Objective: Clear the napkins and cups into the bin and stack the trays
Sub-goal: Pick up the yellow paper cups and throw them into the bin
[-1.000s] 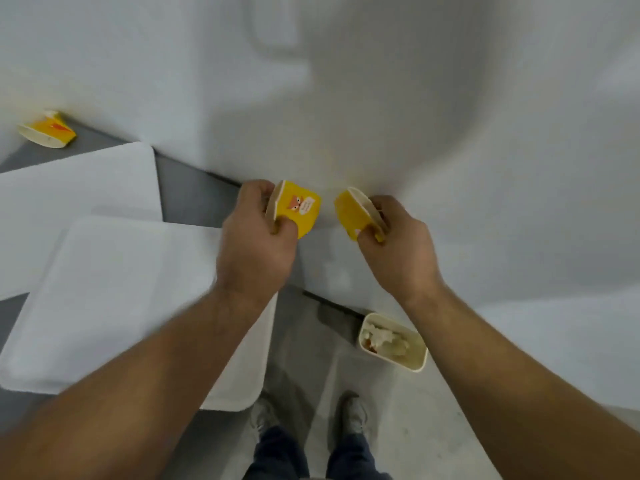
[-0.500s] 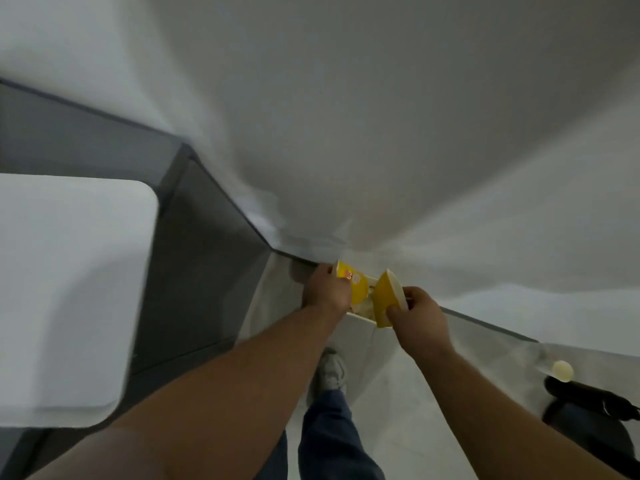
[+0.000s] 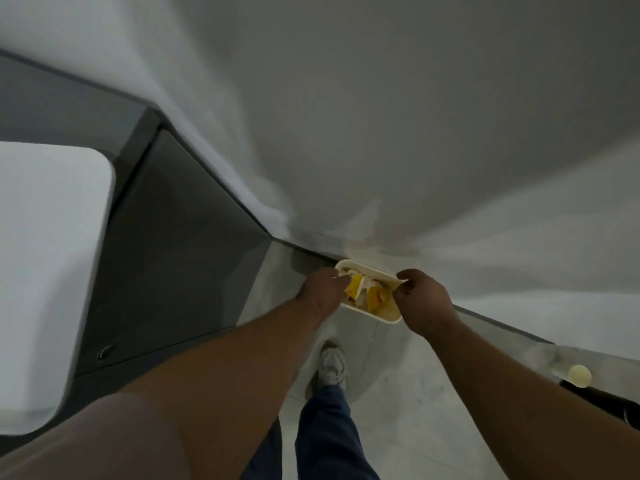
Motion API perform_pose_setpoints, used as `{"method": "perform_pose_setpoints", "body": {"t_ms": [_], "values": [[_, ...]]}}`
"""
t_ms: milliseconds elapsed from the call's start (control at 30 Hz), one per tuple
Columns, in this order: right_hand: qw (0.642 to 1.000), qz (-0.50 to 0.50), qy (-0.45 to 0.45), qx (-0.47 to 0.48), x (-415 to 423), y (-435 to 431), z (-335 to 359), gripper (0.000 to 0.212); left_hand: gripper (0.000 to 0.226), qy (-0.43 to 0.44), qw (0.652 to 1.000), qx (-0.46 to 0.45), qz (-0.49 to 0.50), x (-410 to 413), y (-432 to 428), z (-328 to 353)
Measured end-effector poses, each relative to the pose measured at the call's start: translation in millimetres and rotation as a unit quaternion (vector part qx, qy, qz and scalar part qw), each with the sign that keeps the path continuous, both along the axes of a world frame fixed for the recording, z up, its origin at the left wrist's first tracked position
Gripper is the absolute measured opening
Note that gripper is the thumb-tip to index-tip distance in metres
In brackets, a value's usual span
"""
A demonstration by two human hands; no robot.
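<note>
Head view, bin: the cream bin (image 3: 380, 317) sits on the floor (image 3: 398, 382), tight against the foot of the white wall (image 3: 415, 133), right between your two hands.

Head view, cups: both yellow ones are inside the bin. The left cup (image 3: 355, 288) lies tipped over near the bin's left end. The right cup (image 3: 374, 299) lies tipped nearer the middle. There are white bits (image 3: 365, 289) between them, but it's too blurry to tell if those are napkins.

Head view, left hand: your left hand (image 3: 322, 289) is over the bin's left end with its fingertips right up against the left cup. I honestly can't tell if you're pinching it or just touching it.

Head view, right hand: your right hand (image 3: 422, 303) hangs over the bin's right end. The fingers are loosely curled under with nothing in them, and the right cup is just beside the thumb, not touching.

Head view, tray: a white tray (image 3: 52, 271) with a rounded corner sits on the grey table (image 3: 173, 271) at the far left, well apart from the bin.

Head view, you: a pale sneaker (image 3: 332, 368) and a blue trouser leg (image 3: 329, 441) are on the floor just below the bin.

Head view, right edge: there's a small round cream thing (image 3: 580, 375), too small to make out.
</note>
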State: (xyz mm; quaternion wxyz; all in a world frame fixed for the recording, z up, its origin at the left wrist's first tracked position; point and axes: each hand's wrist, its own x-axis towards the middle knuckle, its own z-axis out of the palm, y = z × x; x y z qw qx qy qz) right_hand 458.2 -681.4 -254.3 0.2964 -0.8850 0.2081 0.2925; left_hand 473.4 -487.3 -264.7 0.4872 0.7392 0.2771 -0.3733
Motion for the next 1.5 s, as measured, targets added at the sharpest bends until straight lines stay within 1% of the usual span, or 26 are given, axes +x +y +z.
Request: {"method": "perform_pose_setpoints", "body": {"t_ms": [100,167,233,333,433,600,633,767,867,1000,1067,1133,1200,1267,1400,1500], "values": [[1.0,0.001,-0.023,0.021,0,16,19,0.017,0.023,-0.062,0.997,0.049,0.016,-7,15,21],[0.998,0.009,-0.048,0.039,1,30,39,0.009,0.016,-0.1,0.991,0.078,0.03,-10,25,42],[0.994,0.024,-0.084,0.058,5,44,67,0.007,0.012,-0.146,0.984,0.093,0.034,-12,34,72],[0.984,0.055,-0.149,0.081,12,71,121,0.007,0.011,-0.217,0.972,0.076,0.054,-17,54,133],[0.971,0.08,-0.19,0.124,21,105,180,0.006,0.013,-0.273,0.956,0.069,0.086,-27,79,200],[0.937,0.145,-0.253,0.19,36,178,270,0.004,0.014,-0.372,0.914,0.046,0.157,-47,136,302],[0.931,0.156,-0.261,0.203,37,194,285,0.003,0.013,-0.385,0.905,0.048,0.173,-50,150,318],[0.904,0.208,-0.282,0.245,42,262,331,0.015,0.011,-0.417,0.873,0.074,0.244,-61,216,359],[0.886,0.252,-0.291,0.258,47,310,353,0.013,0.008,-0.429,0.846,0.092,0.302,-69,275,369],[0.868,0.315,-0.304,0.234,56,372,363,0.009,0.009,-0.403,0.841,0.143,0.333,-64,357,363],[0.868,0.327,-0.303,0.218,61,403,362,0.006,0.009,-0.388,0.841,0.189,0.326,-54,398,356],[0.869,0.333,-0.299,0.21,68,432,359,0.004,0.008,-0.37,0.848,0.235,0.299,-41,438,347],[0.872,0.339,-0.292,0.199,75,459,356,0.002,0.009,-0.356,0.856,0.259,0.269,-23,475,337],[0.877,0.342,-0.282,0.186,83,482,350,0.003,0.017,-0.342,0.862,0.294,0.231,-1,512,327],[0.885,0.355,-0.257,0.156,90,513,335,0.005,0.043,-0.321,0.86,0.375,0.127,57,580,313],[0.889,0.355,-0.252,0.139,93,525,325,0.005,0.053,-0.307,0.862,0.4,0.043,104,618,308]]}}
